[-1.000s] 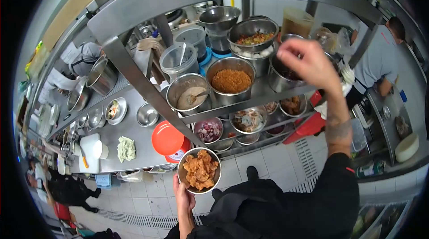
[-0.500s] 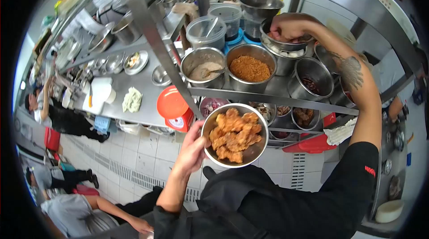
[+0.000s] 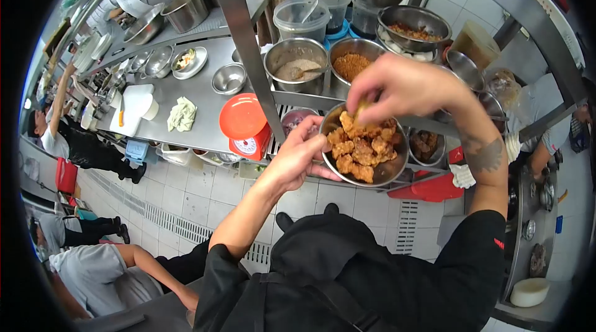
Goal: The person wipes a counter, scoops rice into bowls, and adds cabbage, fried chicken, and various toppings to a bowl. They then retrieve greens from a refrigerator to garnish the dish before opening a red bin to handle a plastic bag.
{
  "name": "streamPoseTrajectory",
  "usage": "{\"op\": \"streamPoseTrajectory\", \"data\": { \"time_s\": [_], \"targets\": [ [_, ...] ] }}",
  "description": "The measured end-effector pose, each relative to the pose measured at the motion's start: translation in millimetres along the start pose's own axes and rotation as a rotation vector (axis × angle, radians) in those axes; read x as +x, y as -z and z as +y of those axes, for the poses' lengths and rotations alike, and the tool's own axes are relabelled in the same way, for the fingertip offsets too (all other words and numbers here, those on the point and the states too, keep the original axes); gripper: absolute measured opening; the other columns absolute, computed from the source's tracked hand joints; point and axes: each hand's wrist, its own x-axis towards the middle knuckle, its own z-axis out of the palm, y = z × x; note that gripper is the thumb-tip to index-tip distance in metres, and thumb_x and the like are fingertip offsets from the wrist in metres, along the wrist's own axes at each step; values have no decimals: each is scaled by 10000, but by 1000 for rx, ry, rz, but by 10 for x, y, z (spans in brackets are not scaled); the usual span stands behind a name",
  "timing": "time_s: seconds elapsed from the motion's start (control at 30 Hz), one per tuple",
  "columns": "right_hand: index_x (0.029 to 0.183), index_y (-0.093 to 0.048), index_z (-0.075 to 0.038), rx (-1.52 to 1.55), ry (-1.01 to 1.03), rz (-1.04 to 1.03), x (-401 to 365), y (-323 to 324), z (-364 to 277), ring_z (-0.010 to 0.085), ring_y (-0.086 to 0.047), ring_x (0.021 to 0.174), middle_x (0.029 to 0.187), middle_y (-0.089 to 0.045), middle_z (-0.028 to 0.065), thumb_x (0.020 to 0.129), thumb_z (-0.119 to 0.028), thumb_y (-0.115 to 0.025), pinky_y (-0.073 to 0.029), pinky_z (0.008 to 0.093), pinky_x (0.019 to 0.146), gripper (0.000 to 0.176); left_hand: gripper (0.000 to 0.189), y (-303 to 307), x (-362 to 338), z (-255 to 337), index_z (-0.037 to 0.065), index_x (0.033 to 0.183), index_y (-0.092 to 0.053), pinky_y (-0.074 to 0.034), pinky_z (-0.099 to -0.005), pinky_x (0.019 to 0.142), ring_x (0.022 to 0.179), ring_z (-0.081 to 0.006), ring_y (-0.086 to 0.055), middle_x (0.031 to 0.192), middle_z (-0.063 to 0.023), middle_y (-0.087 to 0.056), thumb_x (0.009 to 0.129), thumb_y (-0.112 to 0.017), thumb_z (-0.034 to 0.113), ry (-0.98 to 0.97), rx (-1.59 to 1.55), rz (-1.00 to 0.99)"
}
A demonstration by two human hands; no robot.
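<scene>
My left hand (image 3: 297,157) grips the rim of a metal bowl (image 3: 398,170), its thumb on the near edge. Browned pieces of fried food (image 3: 363,153), which look like fried chicken, fill the bowl. Directly over them is my right hand (image 3: 403,88), fingers pinched together and pointing down. Something yellowish shows at the fingertips, but I cannot make out what it is. Beyond the hands, a pot of orange-brown crumbs (image 3: 351,66) stands beside a pot of pale powder (image 3: 292,71) with a spoon in it. A wide metal bowl (image 3: 417,14) behind holds reddish-brown bits.
A metal shelf post (image 3: 243,34) rises left of the pots. An orange-topped kitchen scale (image 3: 243,118) stands at the counter's edge, near a crumpled cloth (image 3: 182,114) and a cutting board (image 3: 133,108). A person in grey (image 3: 102,270) is close at lower left; others work farther off.
My right hand has come out of the wide bowl at the back and down over the fried pieces. The held bowl has shifted right and slightly up in view.
</scene>
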Motion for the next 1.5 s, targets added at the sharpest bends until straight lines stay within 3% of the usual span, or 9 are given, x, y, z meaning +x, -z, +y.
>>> {"op": "streamPoseTrajectory", "data": {
  "time_s": [0.23, 0.4, 0.47, 0.6, 0.73, 0.83, 0.97, 1.17, 1.5],
  "targets": [
    [888, -651, 14, -109, 41, 604, 141, -109, -432, 124, -611, 666, 770, -639, 78, 777, -32, -633, -493, 253, 595, 121, 375, 344, -270, 32, 29, 1207, -369, -614, -437, 645, 841, -247, -658, 984, -124, -550, 850, -477, 67, -48, 21, 67],
    [971, -638, -31, -331, 362, 186, 590, -434, -225, 303, -587, 945, 946, -631, 116, 798, -115, -657, -485, 374, 806, 194, 373, 568, -426, 54, 13, 1217, -345, -615, -433, 642, 823, -233, -650, 928, -104, -537, 869, -470, 55, -125, -12, 119],
    [933, -648, -23, -577, 61, 426, 838, -279, -185, 313, -567, 1019, 915, -637, 140, 798, -134, -645, -475, 392, 842, 174, 374, 653, -463, 59, 14, 1224, -333, -615, -428, 644, 833, -233, -645, 929, -103, -528, 876, -464, 50, -136, 1, 138],
    [865, -671, 16, -611, -491, 35, 1336, -165, 155, 356, -630, 917, 893, -660, 214, 742, -195, -676, -506, 423, 770, 244, 373, 763, -584, 84, 18, 1220, -334, -616, -427, 645, 856, -235, -640, 959, -108, -515, 871, -462, 44, -154, 20, 141],
    [868, -669, 21, -790, -493, -40, 1412, -81, 320, 365, -642, 862, 887, -657, 227, 742, -166, -632, -515, 434, 736, 228, 374, 857, -634, 95, 10, 1218, -342, -616, -439, 652, 860, -251, -643, 999, -119, -515, 863, -456, 43, -176, -4, 120],
    [803, -657, -10, -833, -227, 457, 1067, -24, 307, 387, -623, 808, 815, -642, 185, 725, -64, -572, -508, 455, 684, 128, 389, 900, -646, 124, 9, 1234, -353, -616, -446, 656, 886, -271, -646, 1077, -145, -509, 860, -454, 39, -164, -10, 155],
    [822, -634, -19, -846, -230, 383, 642, -332, 258, 384, -614, 777, 828, -614, 174, 758, -67, -538, -504, 457, 651, 125, 382, 924, -591, 161, 12, 1230, -360, -614, -446, 657, 873, -268, -646, 1074, -142, -511, 862, -459, 36, -168, -17, 125],
    [808, -618, -33, -812, -259, 847, 293, -167, -156, 366, -600, 741, 799, -602, 177, 800, -167, -556, -480, 465, 629, 148, 404, 837, -499, 124, 29, 1219, -367, -611, -436, 645, 848, -230, -628, 988, -118, -540, 861, -537, 104, -197, 22, 104],
    [783, -618, 3, -871, -715, 549, 291, -235, 440, 410, -576, 853, 854, -595, 243, 772, -141, -601, -448, 513, 744, 145, 440, 1020, -608, -190, 39, 1228, -362, -611, -399, 667, 924, -176, -579, 997, -100, -527, 857, -576, 140, -170, -114, 38]
  ]
}}
